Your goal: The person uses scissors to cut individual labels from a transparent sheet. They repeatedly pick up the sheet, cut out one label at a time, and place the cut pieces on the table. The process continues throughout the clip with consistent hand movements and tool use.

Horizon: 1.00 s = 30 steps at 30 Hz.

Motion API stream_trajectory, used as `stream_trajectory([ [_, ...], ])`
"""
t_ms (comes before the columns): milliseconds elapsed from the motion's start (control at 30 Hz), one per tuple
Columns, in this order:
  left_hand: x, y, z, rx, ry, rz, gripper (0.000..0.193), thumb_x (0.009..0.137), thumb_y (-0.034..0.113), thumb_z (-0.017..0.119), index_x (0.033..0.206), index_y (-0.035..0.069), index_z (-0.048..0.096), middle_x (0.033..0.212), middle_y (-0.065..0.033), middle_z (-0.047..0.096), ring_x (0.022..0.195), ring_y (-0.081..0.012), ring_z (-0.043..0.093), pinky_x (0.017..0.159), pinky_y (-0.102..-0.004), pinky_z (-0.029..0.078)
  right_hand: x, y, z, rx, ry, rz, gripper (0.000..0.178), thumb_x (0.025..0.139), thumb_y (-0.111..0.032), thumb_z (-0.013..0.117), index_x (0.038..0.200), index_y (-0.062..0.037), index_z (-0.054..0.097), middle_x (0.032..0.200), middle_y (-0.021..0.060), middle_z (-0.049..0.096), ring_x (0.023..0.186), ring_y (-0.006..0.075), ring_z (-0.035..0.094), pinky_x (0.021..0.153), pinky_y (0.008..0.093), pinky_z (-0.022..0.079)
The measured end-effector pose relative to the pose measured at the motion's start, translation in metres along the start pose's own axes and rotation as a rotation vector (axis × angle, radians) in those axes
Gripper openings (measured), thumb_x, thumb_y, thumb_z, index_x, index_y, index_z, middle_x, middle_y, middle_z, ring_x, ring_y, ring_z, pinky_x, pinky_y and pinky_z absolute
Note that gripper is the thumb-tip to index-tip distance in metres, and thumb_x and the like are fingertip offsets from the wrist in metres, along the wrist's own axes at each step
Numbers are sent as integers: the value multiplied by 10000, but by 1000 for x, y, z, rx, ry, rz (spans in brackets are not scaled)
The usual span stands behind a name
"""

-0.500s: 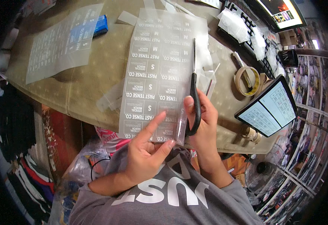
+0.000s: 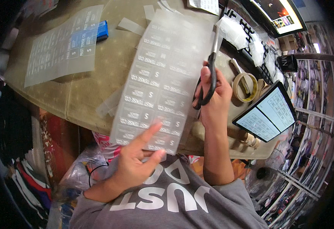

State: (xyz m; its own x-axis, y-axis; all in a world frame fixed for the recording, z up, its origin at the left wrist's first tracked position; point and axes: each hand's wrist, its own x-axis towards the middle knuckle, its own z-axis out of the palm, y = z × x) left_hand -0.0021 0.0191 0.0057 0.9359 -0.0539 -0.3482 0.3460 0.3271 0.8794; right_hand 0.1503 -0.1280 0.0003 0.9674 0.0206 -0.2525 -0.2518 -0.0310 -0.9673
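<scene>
We hold a long clear sheet of printed labels (image 2: pixel 157 80) up over the table (image 2: pixel 109 65). Our left hand (image 2: pixel 136 160) pinches its near end between thumb and fingers. Our right hand (image 2: pixel 212 97) grips black-handled scissors (image 2: pixel 211 66) at the sheet's right edge, blades pointing away. A second label sheet (image 2: pixel 65 44) lies at the table's far left corner, tape rolls (image 2: pixel 245 87) and a tablet (image 2: pixel 269 116) near its right edge.

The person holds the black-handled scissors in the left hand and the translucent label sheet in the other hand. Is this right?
Not quite. In the head view the scissors are in the right hand, not the left. The left hand holds the near edge of the translucent label sheet.
</scene>
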Motion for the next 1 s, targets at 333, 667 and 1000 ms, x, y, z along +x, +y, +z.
stream_trajectory([
  [333, 26, 17, -77, 578, 208, 338, 271, 768, -4, 641, 1038, 19, 624, 989, -90, 636, 802, -125, 603, 638, -229, 474, -40, 15, -25, 58, 5, -90, 664, 870, -410, 642, 1278, 75, 446, 584, -10, 472, 435, 62, 455, 360, 200, 356],
  [667, 31, 20, -67, 583, 417, 413, 315, 737, -47, 594, 1044, 22, 584, 1001, -133, 611, 955, -220, 592, 837, -317, 453, -72, 17, -40, -25, -37, -32, 700, 837, -444, 673, 1281, 50, 453, 593, -20, 489, 457, 62, 479, 385, 207, 394],
  [1000, 41, 24, -71, 119, 393, 388, 365, 845, -111, 524, 1201, -42, 481, 1128, -102, 551, 1000, -128, 553, 879, -253, 450, -99, 5, -45, 61, -263, 170, 759, 798, -430, 720, 1310, 40, 416, 631, 26, 558, 482, 118, 552, 432, 234, 426],
])
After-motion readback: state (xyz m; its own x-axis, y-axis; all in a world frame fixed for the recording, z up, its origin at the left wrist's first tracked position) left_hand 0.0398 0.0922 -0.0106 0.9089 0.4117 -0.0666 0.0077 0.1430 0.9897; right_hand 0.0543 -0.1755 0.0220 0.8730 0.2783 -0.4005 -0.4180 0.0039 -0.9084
